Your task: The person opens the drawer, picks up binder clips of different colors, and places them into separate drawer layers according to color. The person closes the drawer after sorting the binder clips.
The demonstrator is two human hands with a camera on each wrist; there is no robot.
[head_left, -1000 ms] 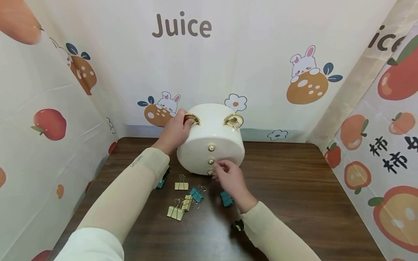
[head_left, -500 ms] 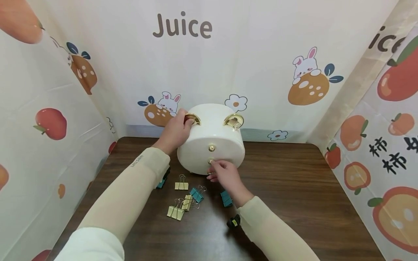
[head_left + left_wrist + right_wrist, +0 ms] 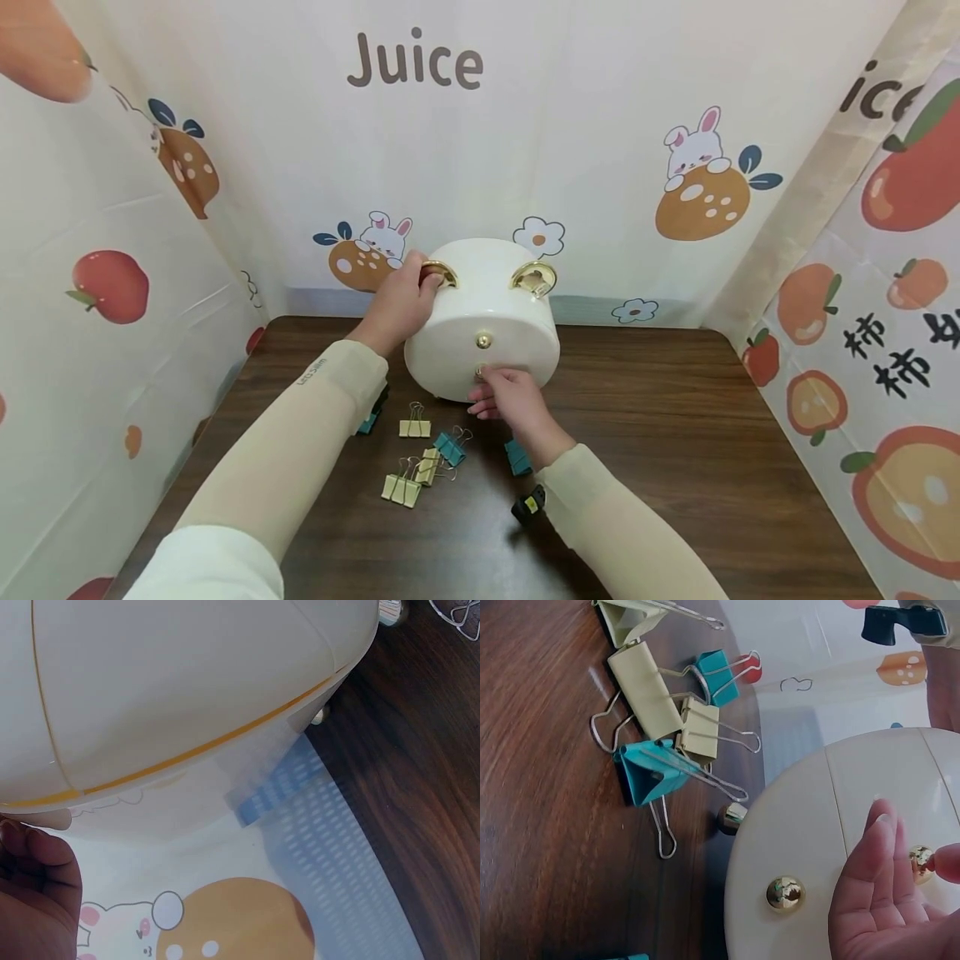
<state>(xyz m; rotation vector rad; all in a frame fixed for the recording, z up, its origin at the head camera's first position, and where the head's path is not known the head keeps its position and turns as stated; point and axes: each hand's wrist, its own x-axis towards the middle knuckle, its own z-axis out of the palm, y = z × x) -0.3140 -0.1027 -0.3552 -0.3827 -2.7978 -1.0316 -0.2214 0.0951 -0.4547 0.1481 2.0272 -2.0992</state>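
Note:
A white, rounded drawer box (image 3: 450, 358) with gold ear-shaped handles stands on the table. My left hand (image 3: 397, 300) grips its left gold handle (image 3: 442, 268); in the left wrist view the curled fingers (image 3: 49, 859) show beside the box's edge. At the front, thumb and forefinger of my right hand (image 3: 519, 404) pinch the middle gold knob (image 3: 921, 864), the other fingers reaching below it. The upper knob (image 3: 483, 340) shows above the hand. The lower knob (image 3: 785, 894) is hidden in the head view but visible from the right wrist.
Before the box lie cream binder clips (image 3: 401, 490) and teal ones (image 3: 450, 450), several in all. Another teal clip (image 3: 517, 458) lies under my right wrist, and one teal clip (image 3: 367, 423) sits near the left sleeve. A fruit-printed sheet (image 3: 600, 167) hangs behind.
My right hand has shifted a little left, from beside the middle knob onto it, now covering the lower knob. The left hand keeps its grip on the handle; the box stays put.

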